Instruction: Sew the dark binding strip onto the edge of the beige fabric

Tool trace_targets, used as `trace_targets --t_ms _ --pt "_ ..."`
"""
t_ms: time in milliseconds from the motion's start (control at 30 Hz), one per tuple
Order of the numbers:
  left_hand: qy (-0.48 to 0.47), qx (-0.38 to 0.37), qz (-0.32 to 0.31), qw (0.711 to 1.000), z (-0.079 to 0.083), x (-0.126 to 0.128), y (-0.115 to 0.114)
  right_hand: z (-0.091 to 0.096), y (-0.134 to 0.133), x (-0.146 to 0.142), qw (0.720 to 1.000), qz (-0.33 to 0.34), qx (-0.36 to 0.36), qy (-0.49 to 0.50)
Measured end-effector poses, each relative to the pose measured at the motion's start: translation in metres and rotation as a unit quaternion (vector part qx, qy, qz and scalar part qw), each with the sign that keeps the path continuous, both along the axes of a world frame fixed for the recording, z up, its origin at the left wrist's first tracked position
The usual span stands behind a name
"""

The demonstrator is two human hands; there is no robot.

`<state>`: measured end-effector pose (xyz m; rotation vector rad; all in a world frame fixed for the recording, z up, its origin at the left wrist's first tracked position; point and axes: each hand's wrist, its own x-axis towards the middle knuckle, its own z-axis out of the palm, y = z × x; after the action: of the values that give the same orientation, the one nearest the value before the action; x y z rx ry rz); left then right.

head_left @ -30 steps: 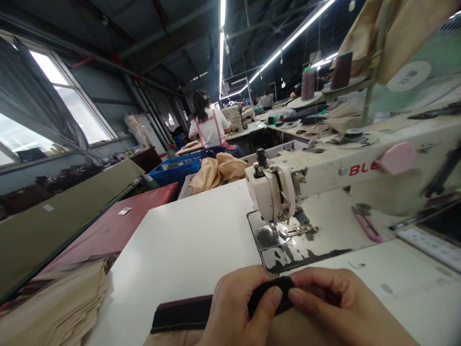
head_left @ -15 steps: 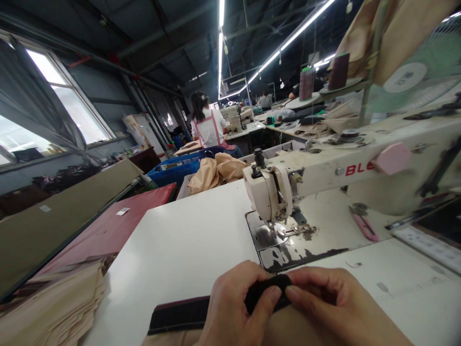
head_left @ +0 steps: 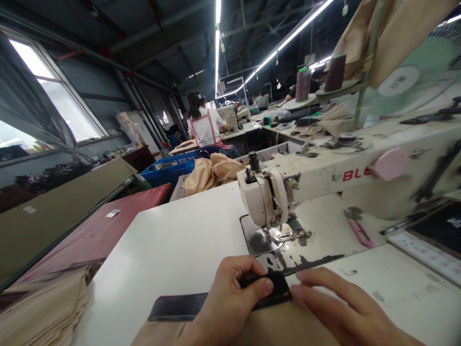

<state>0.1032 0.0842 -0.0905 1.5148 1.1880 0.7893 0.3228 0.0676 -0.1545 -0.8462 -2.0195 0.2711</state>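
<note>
My left hand (head_left: 230,300) pinches the black strip (head_left: 175,307) along the top edge of a beige fabric piece (head_left: 288,327), thumb on top and fingers curled behind. Just right of the strip's end is my right hand (head_left: 342,302), its thumb and fingers apart and nothing between them; its fingertips are at or very close to the strip's corner. The fabric lies at the front of the white table (head_left: 180,245), its lower part cut off by the frame. Beyond the hands stands the sewing machine (head_left: 257,197), with its presser foot and metal needle plate (head_left: 257,240) showing.
Pink-handled thread snips (head_left: 360,233) lie on the machine bed. Stacked beige fabric pieces (head_left: 43,307) are at the left, near a red surface (head_left: 108,230). Behind the table are beige cloth (head_left: 200,175) and a blue crate (head_left: 165,168). A person (head_left: 205,125) sits farther back.
My right hand has let go of the strip's end, and its fingers have spread. My left hand keeps its pinch. The strip's end now shows flatter, and the view has shifted slightly.
</note>
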Motion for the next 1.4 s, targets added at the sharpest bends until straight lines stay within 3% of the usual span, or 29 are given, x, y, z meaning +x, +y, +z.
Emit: trace_targets --t_ms 67,167,267,367,667,967,1233,1400 --pt "0.045 0.034 -0.014 0.998 -0.01 0.007 0.017 -0.003 0.014 0.008 0.994 0.078 0.025 -0.077" --pt "0.164 0.085 0.0 0.983 -0.031 0.018 0.047 -0.004 0.041 0.012 0.977 0.171 -0.056 -0.112" --pt "0.236 0.1 0.029 0.966 -0.05 0.025 0.071 -0.008 0.067 0.005 0.969 0.186 -0.127 -0.098" --pt "0.288 0.107 0.054 0.95 -0.059 0.027 0.085 -0.013 0.084 -0.004 0.963 0.208 -0.14 -0.104" --pt "0.332 0.098 0.07 0.936 -0.064 0.024 0.103 -0.006 0.102 -0.003 0.96 0.204 -0.063 -0.182" --pt "0.338 0.106 0.07 0.933 -0.065 0.022 0.109 -0.031 0.101 -0.009 0.977 0.126 0.047 -0.167" --pt "0.354 0.118 0.046 0.927 -0.069 0.021 0.113 -0.003 0.098 -0.009 0.975 0.128 0.062 -0.173" --pt "0.371 0.139 0.022 0.918 -0.062 0.022 0.118 -0.003 0.099 -0.011 0.976 0.128 0.05 -0.171"
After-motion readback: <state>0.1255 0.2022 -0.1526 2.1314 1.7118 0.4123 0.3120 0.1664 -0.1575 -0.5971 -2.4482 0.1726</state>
